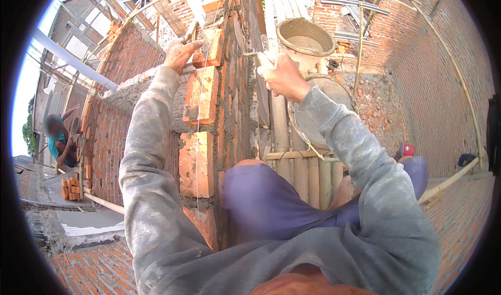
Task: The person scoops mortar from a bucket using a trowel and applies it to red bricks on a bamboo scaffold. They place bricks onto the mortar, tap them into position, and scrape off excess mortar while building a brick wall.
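My left hand (178,55) is raised beside the upper orange brick (211,47) on the wall, fingers curled on something I cannot make out. A thin string (197,164) runs along the bricks, which rest on grey mortar. My right hand (284,76) grips the pale handle of a trowel (240,34), whose bent metal shank points left and whose grey blade is seen nearly edge-on beside the wall. A tub of wet grey mortar (305,40) stands just beyond that hand, and a second round tub (339,94) lies partly behind my right forearm.
My bent knees are beside the wall on bamboo poles (282,164) with a crosspiece. A co-worker (61,143) is at another wall on the left, near stacked bricks (70,188). A white pipe (73,60) slants at upper left. Brick walls and rubble (386,117) are below right.
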Demonstrator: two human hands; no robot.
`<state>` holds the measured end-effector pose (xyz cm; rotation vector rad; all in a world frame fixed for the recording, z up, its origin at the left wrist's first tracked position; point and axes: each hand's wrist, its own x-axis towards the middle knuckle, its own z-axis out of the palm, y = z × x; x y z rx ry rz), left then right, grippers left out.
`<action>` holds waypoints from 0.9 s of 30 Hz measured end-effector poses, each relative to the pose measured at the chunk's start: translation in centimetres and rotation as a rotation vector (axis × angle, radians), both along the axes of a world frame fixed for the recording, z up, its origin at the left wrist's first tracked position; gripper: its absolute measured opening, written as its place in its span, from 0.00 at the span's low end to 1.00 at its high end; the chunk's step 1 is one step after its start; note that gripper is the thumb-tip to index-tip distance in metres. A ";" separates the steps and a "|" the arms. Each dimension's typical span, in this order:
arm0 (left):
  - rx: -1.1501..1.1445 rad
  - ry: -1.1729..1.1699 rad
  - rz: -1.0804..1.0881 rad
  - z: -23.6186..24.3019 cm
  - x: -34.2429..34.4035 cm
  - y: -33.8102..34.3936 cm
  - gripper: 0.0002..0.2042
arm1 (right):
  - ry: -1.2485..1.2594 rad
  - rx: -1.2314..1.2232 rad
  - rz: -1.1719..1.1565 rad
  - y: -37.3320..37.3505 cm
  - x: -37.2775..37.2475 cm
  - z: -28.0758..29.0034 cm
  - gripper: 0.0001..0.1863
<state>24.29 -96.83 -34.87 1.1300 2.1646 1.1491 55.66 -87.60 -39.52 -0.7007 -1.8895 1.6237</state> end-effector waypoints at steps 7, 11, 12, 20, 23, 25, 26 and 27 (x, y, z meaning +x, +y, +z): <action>-0.061 -0.052 0.000 -4.9 -3.3 4.2 0.32 | 0.042 -0.100 -0.079 -0.2 -3.7 -0.6 0.04; -0.085 -0.135 0.098 -6.0 -3.9 4.5 0.29 | -0.037 -0.041 -0.052 -0.5 -5.3 -0.1 0.08; -0.140 -0.169 0.092 -5.8 -3.7 4.5 0.40 | -0.070 -0.015 -0.053 -0.7 -5.8 -0.3 0.12; -0.027 -0.205 0.036 -3.7 -1.9 3.0 0.29 | -0.590 0.035 0.231 -4.4 -4.1 -6.8 0.34; -0.117 -0.121 0.101 -3.7 -2.1 2.8 0.27 | -0.543 -0.020 0.227 -3.3 -1.9 -6.9 0.23; -0.163 -0.027 0.104 -3.8 -2.1 2.9 0.24 | -0.454 -0.019 0.212 -1.0 -0.6 -4.7 0.14; -0.047 -0.105 0.109 -4.0 -1.9 3.0 0.18 | -0.495 0.090 0.192 0.6 0.2 -2.8 0.12; -0.071 -0.165 0.121 -4.0 -1.8 3.1 0.18 | -0.497 0.165 0.243 2.3 1.5 -0.4 0.15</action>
